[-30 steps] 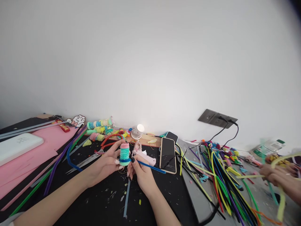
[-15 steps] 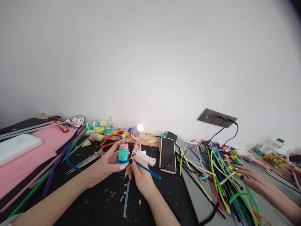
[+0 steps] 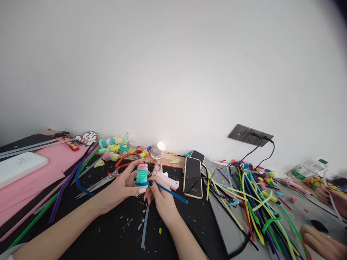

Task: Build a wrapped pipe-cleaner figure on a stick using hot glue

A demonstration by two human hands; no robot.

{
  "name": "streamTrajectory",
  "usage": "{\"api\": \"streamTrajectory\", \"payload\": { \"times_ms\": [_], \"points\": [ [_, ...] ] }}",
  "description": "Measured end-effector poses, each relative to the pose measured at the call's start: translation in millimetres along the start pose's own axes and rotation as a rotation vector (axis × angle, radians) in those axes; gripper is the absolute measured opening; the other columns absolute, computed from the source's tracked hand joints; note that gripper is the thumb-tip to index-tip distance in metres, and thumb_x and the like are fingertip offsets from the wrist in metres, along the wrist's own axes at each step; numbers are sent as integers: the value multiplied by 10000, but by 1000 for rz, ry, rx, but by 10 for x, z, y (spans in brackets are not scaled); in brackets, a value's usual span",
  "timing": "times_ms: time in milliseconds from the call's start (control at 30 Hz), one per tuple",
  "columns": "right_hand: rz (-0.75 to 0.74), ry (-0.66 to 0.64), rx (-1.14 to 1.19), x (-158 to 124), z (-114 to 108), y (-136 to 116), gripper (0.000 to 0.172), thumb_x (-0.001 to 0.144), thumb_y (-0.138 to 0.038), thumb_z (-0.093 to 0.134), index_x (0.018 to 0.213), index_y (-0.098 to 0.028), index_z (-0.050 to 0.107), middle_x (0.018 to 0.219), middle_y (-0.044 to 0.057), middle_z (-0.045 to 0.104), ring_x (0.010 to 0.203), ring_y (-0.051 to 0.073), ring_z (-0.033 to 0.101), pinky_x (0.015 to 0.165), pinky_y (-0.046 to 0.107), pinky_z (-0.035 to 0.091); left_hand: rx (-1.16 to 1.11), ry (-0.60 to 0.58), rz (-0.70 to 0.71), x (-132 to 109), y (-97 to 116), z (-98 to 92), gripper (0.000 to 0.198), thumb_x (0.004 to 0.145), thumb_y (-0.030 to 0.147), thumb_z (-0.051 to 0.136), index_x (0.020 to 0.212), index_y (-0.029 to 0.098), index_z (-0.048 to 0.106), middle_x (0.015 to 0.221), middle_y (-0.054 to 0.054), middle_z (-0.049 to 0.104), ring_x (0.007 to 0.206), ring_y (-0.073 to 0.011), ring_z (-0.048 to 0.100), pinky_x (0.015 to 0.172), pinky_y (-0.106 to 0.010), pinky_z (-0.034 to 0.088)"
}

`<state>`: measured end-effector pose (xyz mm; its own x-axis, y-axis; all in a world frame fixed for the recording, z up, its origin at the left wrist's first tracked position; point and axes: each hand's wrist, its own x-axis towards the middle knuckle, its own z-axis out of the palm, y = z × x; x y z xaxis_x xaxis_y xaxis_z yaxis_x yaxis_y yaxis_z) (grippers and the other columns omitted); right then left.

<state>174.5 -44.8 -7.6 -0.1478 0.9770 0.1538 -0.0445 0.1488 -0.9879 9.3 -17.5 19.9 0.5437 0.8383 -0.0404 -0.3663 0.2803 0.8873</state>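
My left hand [image 3: 123, 189] grips a small upright roll [image 3: 142, 174] wound from fuzzy pipe cleaner, pink on top and mint green below. Around its lower part runs a dark blue pipe cleaner [image 3: 173, 195], whose straight free end sticks out to the right. Thumb and fingers of my right hand [image 3: 159, 200] pinch this blue strand close to the roll. Just behind my right hand lies a pale pink glue gun [image 3: 166, 179], partly covered. Below the hands a translucent glue stick [image 3: 145, 227] rests on the black mat, its upper end by my right fingers.
Orange-handled scissors [image 3: 100, 186] lie left of my hands, near pink sheets [image 3: 62, 159] and a white case [image 3: 23, 168]. Behind stand finished-looking fuzzy rolls [image 3: 111, 156] and a paper cup [image 3: 158, 150]. Rightward are a phone [image 3: 193, 178], many pipe cleaners [image 3: 260, 213] and another person's hands [image 3: 322, 242].
My hands stay almost in place; the blue strand's free end has shifted slightly right and up. At the right, the other person's nearer hand has drawn back from the pipe cleaner pile.
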Motion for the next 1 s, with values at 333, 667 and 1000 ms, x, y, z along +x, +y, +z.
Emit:
{"api": "streamTrajectory", "payload": {
  "times_ms": [333, 667, 1000],
  "points": [
    [112, -27, 287, 7, 28, 55, 414, 825, -577, 658, 874, -166, 674, 555, -26, 580, 411, 76, 418, 427, 205, 327, -48, -66, -6, -14, -11, -8, 827, 786, 114, 730, 1429, 406, 298, 1309, -43, 578, 882, -169, 679, 736, -317, 552],
    [179, -164, 465, -34, 41, -27, 415, 825, -577, 675, 790, -171, 595, 494, -55, 522, 380, 57, 305, 376, 192, 258, -117, -73, -59, -55, -21, -10, 955, 797, 129, 725, 1497, 474, 174, 1337, -32, 572, 949, -171, 678, 839, -349, 563],
    [162, -95, 393, -24, 22, -71, 383, 816, -536, 694, 798, -166, 599, 481, -72, 482, 395, 55, 292, 380, 190, 248, 3, -95, -10, 20, -81, -89, 834, 794, 218, 758, 1456, 434, 299, 1366, -34, 538, 887, -131, 628, 740, -256, 516]
  ]
}}
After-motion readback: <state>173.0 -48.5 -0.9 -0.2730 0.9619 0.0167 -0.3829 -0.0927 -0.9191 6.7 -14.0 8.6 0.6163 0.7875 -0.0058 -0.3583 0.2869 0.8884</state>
